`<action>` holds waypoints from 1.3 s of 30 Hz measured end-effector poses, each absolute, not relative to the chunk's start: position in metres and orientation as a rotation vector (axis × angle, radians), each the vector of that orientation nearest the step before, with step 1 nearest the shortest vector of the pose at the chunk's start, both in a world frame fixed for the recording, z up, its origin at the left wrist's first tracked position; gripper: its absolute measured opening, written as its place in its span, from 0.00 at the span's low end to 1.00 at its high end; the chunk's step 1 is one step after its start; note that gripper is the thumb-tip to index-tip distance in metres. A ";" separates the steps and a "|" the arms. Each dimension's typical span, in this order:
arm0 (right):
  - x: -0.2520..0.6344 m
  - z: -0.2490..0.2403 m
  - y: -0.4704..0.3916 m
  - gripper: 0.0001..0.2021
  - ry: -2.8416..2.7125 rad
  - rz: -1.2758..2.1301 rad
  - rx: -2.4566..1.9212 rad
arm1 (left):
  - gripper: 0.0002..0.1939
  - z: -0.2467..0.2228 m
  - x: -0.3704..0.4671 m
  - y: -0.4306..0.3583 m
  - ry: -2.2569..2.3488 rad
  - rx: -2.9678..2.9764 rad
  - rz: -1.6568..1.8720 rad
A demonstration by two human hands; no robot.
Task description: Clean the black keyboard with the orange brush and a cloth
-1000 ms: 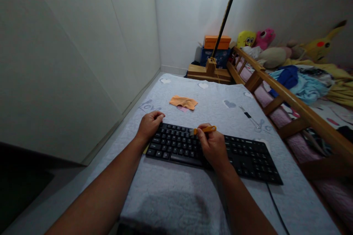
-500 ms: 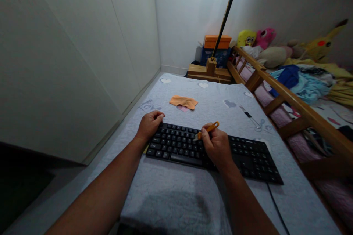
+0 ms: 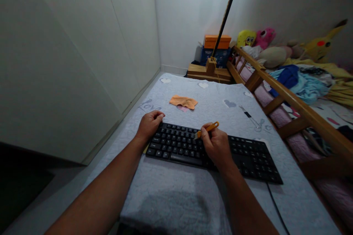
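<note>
A black keyboard (image 3: 184,157) lies across the cloth-covered table, slightly angled. My left hand (image 3: 150,124) is closed at its upper left corner, fingers curled against the edge. Between the thumb and fingers of my right hand (image 3: 216,142) is a small brush (image 3: 211,127) with an orange-yellow handle. The bristles point down and left onto the keys near the middle of the keyboard; my right hand hides some keys beside them. Something yellowish (image 3: 145,149) peeks out under the keyboard's left edge, mostly hidden.
Beyond the keyboard lies an orange cloth (image 3: 183,101). A wire tool with a black slider (image 3: 249,116) rests on the right of the patterned tablecloth (image 3: 165,187). A cable (image 3: 277,207) trails toward me. Along the right runs a wooden bed rail (image 3: 292,97); cabinet doors (image 3: 91,51) stand left.
The brush tip has shifted very slightly over the keys with a small turn of my right hand. My left hand and the keyboard are practically unmoved.
</note>
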State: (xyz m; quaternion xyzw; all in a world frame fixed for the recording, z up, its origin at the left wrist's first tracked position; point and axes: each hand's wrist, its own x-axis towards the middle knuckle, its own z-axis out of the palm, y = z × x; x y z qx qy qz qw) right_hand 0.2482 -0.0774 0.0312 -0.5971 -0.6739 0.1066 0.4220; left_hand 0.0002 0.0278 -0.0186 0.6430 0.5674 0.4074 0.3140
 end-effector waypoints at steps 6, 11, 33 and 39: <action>0.252 0.034 -0.077 0.11 -1.627 0.238 -1.464 | 0.14 -0.016 0.001 0.027 1.501 1.681 1.080; 0.260 0.037 -0.078 0.11 -1.621 0.249 -1.497 | 0.14 -0.013 0.002 0.026 1.493 1.666 1.075; 0.265 0.034 -0.076 0.12 -1.630 0.369 -1.526 | 0.14 -0.018 0.000 0.028 1.490 1.666 1.074; 0.269 0.037 -0.075 0.12 -1.577 0.327 -1.535 | 0.13 -0.018 0.001 0.027 1.495 1.686 1.083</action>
